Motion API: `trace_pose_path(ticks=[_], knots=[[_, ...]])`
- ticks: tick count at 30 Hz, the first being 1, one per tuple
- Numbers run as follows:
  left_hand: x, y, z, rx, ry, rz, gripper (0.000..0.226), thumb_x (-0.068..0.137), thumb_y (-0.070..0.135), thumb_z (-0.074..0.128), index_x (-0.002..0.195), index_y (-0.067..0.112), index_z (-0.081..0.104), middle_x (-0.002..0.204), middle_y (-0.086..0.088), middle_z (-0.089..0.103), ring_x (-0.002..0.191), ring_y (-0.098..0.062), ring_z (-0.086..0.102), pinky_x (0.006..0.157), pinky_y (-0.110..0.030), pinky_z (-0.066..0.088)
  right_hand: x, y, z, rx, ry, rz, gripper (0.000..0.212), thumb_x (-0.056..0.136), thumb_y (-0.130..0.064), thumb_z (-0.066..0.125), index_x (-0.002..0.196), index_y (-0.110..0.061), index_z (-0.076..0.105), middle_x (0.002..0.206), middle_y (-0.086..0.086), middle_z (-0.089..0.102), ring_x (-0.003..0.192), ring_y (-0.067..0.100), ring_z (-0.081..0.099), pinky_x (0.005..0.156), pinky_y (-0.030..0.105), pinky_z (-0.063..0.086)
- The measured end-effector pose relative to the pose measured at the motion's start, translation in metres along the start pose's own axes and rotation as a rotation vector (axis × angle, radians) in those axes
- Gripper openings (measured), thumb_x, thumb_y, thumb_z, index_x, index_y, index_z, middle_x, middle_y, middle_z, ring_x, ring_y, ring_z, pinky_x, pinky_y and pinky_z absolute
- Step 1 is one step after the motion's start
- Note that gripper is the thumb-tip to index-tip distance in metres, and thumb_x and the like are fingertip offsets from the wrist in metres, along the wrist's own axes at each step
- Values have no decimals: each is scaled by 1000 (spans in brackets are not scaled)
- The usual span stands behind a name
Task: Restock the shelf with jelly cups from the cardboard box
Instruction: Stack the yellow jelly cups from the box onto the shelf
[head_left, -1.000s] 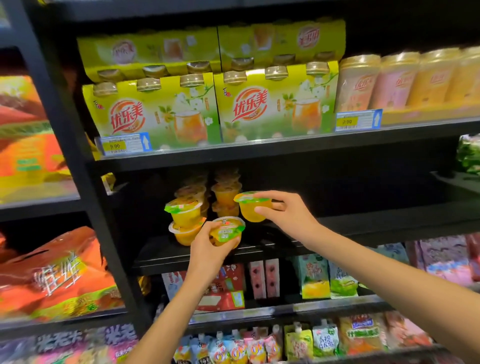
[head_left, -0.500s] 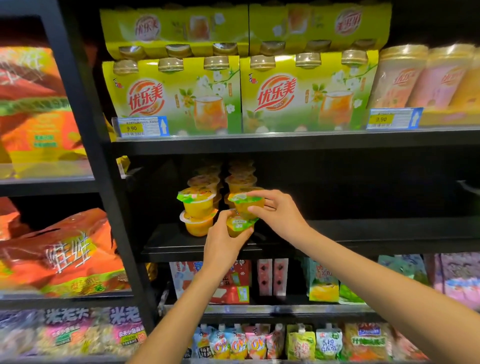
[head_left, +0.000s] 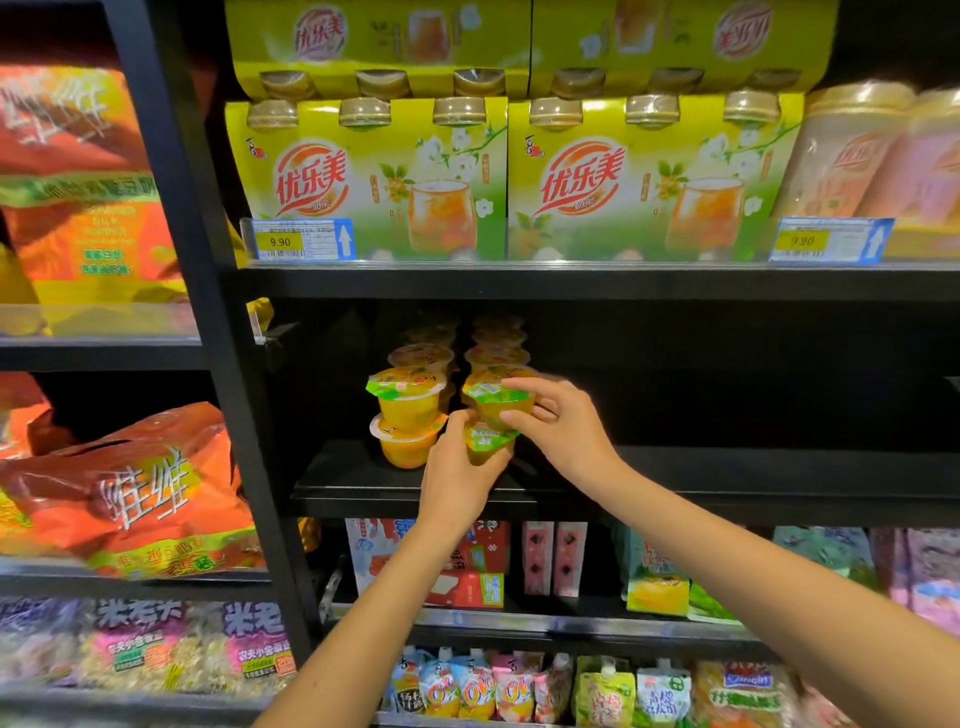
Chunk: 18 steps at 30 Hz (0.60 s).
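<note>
Upper jelly cup (head_left: 497, 399) upright, green lid up, tipped slightly toward camera, pinched by right hand (head_left: 563, 426) fingers. It sits on lower jelly cup (head_left: 485, 444), upright, gripped from below by left hand (head_left: 457, 475). Both at front of black middle shelf (head_left: 727, 478), just right of two-high stack of jelly cups (head_left: 408, 415); more cup stacks behind. Milk tea multipacks (head_left: 374, 182) on shelf above.

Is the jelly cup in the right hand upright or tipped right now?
Roughly upright: the jelly cup in the right hand has its green lid on top, yellow body below, over the cup the left hand holds.
</note>
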<state>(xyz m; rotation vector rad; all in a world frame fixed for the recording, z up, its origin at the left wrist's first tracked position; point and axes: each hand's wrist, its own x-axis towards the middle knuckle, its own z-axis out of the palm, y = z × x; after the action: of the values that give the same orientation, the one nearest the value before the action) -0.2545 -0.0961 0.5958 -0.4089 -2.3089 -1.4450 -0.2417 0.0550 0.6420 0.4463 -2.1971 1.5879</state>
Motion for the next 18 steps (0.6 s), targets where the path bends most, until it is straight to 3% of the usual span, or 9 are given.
trace_pose_path(ticks=[5, 18], knots=[[2, -2, 3, 47, 7, 7, 50, 84, 34, 74, 125, 30, 45, 106, 21, 55, 97, -1, 57, 83, -29, 55, 4, 7, 1, 1, 2, -7, 37, 87, -23, 74, 123, -28, 68, 127, 0, 62, 116, 11, 63, 99, 40, 53], [2, -6, 6, 68, -7, -15, 55, 84, 38, 72, 129, 31, 42, 114, 13, 60, 101, -5, 61, 84, -35, 57, 2, 9, 8, 24, 22, -13, 41, 89, -21, 72, 128, -26, 64, 129, 3, 61, 118, 11, 62, 100, 37, 53]])
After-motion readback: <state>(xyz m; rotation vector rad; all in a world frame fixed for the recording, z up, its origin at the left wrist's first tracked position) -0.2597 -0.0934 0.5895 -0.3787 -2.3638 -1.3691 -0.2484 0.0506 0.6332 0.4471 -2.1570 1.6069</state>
